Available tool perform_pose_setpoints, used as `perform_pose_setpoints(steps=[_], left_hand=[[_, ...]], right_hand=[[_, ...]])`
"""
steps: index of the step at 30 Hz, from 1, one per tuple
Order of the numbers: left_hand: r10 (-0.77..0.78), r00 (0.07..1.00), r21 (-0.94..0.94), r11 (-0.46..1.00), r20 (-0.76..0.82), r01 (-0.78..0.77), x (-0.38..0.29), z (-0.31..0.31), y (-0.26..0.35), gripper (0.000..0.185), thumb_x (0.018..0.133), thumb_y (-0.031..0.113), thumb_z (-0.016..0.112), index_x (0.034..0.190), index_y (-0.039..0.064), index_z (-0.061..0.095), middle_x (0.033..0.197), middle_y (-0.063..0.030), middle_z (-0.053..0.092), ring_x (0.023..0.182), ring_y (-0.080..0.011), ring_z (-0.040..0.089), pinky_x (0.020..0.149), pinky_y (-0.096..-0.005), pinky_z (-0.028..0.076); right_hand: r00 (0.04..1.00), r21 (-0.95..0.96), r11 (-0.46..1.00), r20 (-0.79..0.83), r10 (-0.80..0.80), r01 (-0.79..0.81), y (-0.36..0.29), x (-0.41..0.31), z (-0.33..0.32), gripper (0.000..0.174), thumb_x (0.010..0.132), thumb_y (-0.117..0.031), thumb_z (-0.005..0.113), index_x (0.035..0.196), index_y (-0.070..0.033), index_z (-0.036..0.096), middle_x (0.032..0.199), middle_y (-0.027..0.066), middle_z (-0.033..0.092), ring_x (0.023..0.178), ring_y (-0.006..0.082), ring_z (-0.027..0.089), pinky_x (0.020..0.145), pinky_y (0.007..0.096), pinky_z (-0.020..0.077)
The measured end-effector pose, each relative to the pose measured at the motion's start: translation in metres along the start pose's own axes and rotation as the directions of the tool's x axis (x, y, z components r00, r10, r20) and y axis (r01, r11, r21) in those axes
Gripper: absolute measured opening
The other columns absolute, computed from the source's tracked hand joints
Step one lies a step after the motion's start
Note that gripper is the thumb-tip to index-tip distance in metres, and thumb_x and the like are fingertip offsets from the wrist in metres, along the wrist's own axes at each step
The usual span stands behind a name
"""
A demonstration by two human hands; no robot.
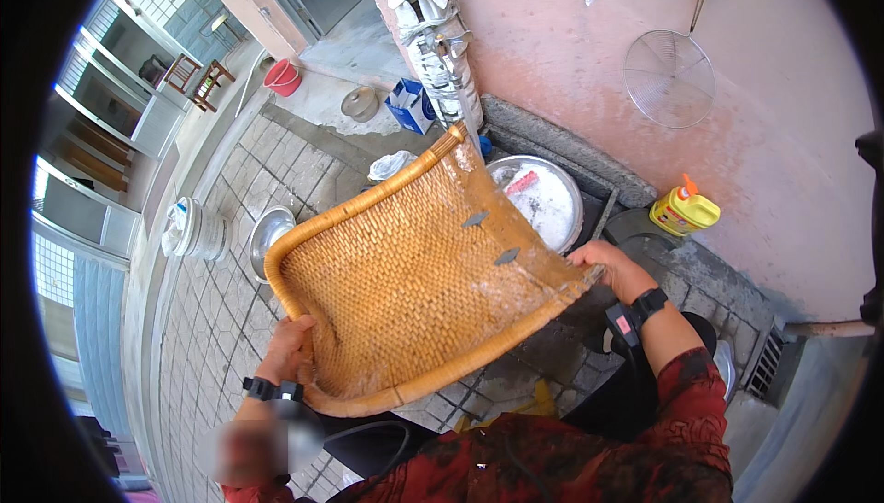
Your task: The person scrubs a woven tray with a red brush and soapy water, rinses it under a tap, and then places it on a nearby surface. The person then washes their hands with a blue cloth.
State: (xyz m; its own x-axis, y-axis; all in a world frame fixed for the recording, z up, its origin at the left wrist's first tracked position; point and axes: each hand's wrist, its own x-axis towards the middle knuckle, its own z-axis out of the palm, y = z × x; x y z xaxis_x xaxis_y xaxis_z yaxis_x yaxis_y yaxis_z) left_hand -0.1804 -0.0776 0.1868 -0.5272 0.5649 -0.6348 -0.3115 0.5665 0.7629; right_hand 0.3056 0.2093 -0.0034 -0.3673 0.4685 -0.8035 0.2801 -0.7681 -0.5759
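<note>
A woven wicker winnowing basket (407, 275), wet and with some foam on it, is held tilted in front of me. My left hand (286, 347) grips its rolled rim at the lower left, the fingers partly hidden behind it. At the flat, open edge on the right, my right hand (608, 268) holds the corner. Just beyond the basket, a round metal basin (579, 192) holds white suds and a pink brush-like object (523, 182). A wrapped standpipe with a tap (442, 47) rises behind the basket's top corner.
Against the pink wall stands a yellow pump bottle (684, 211); a wire strainer (670, 78) hangs above. Left on the paving are a metal bowl (266, 244) and a white bucket (207, 230). Farther back are a blue box (411, 106), a lidded pot (360, 103) and a red bucket (282, 78).
</note>
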Motion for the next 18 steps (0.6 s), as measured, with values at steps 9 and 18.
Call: perform_pose_setpoints(steps=[9,18], left_hand=[[0.090,0.993,-0.223,0.969,-0.075,-0.105,0.068,0.038,-0.121,0.029,0.083,0.006,0.054,0.112,0.000,0.053,0.097,-0.0113,0.064,0.084,-0.0279,0.064,0.076,-0.0408,0.054],[0.144,0.964,-0.488,0.840,-0.223,-0.238,0.123,0.148,-0.222,0.025,0.082,0.006,0.057,0.106,0.003,0.055,0.095,-0.0065,0.061,0.085,-0.0236,0.062,0.076,-0.0371,0.053]], right_hand=[[0.991,0.312,0.942,0.014,-0.135,0.124,-0.059,0.039,-0.029,0.036,0.072,-0.011,0.050,0.102,0.006,0.062,0.099,0.0161,0.066,0.090,0.0304,0.064,0.080,0.0453,0.0526],[0.958,0.304,0.908,-0.090,-0.273,0.288,-0.106,0.053,-0.006,0.072,0.083,-0.063,0.046,0.133,-0.011,0.044,0.132,0.0088,0.050,0.114,0.0247,0.050,0.096,0.0487,0.0366]])
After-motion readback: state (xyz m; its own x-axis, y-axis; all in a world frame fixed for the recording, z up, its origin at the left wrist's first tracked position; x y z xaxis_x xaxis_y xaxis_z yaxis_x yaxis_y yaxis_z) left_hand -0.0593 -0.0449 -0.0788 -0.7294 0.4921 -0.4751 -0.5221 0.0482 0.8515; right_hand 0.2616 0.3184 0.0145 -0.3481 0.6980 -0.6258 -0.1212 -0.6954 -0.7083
